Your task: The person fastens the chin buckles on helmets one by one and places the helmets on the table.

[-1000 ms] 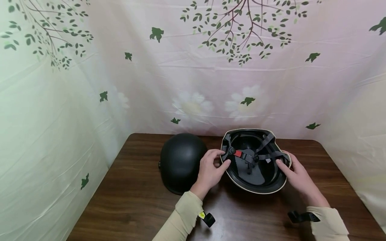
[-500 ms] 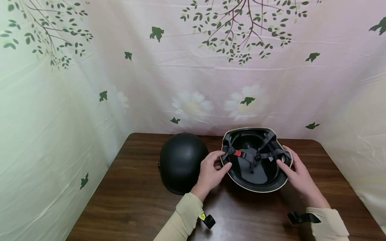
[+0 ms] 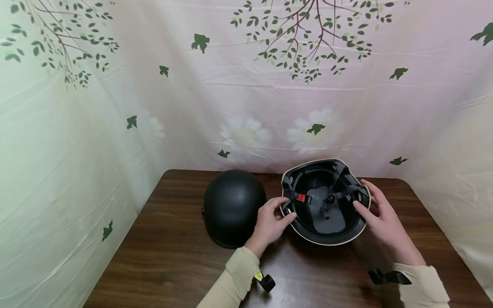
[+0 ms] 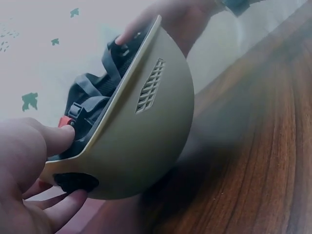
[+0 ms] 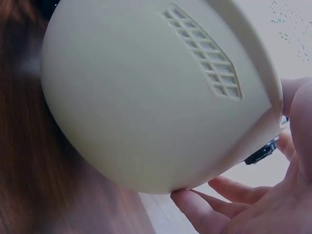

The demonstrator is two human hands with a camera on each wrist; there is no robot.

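A beige helmet [image 3: 327, 234] is held with its hollow side toward me, tilted, its dome down close over the table. Inside are a black liner, grey straps [image 3: 343, 192] and a red buckle [image 3: 301, 197]. My left hand [image 3: 268, 222] grips the left rim, thumb inside and fingers outside, by a black side fitting [image 4: 75, 183]. On the opposite rim, my right hand [image 3: 385, 226] holds on with its thumb inside; its fingers spread under the shell [image 5: 136, 107] in the right wrist view. A slotted vent [image 5: 207, 53] shows on the shell.
A black helmet [image 3: 234, 209] sits dome up on the brown wooden table [image 3: 165, 256], just left of my left hand. Behind the table hangs a pale cloth [image 3: 262, 102] printed with leaves and flowers, and it continues along both sides.
The beige helmet has turned and tilted slightly in my hands, its far rim rising and its left side dipping. My right fingers have shifted up a little. The black helmet stays put.
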